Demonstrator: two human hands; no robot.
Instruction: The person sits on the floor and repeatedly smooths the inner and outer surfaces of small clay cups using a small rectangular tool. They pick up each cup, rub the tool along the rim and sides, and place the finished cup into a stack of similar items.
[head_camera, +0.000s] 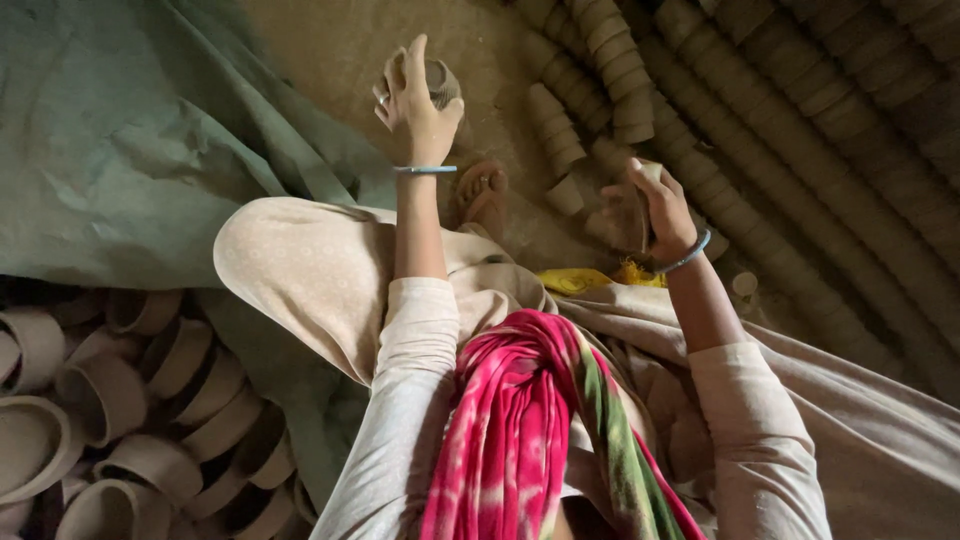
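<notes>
My left hand (415, 105) is raised at the upper middle, fingers wrapped around a small unfired clay cup (441, 82); a ring and a light blue bangle show on that arm. My right hand (655, 205) is at the right middle, closed on another small clay cup (636, 215), also with a bangle on the wrist. Just beyond my right hand lie long rows of stacked clay cups (600, 60) on the dirt floor. My bent knee in pale cloth (300, 265) and a pink and green scarf (530, 420) fill the lower middle.
A green tarpaulin (130, 130) covers the left side. Several loose clay cups (130, 410) are heaped at the lower left. More stacked rows of cups (820, 120) run diagonally across the upper right. My sandalled foot (483, 195) rests on the dirt floor.
</notes>
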